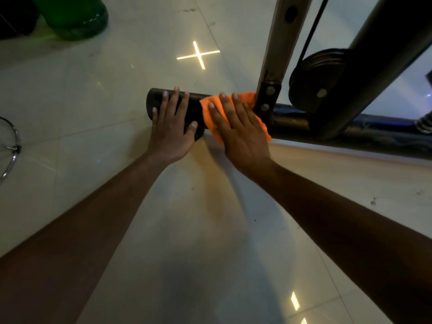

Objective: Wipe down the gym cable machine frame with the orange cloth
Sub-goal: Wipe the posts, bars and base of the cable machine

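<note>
My R hand (243,134): fingers straight, spread, pressing orange cloth (236,113) flat on base tube (350,127), cloth just left of upright post (275,59). L hand (170,129): fingers draped over tube end further left of post, prob to brace me. No brand/writing legible.

no readable text, labels, brands or numbers anywhere; frame, cloth and floor all unmarked

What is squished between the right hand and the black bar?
The orange cloth. In the head view the right hand presses it flat onto the black bar of the machine's base.
</note>
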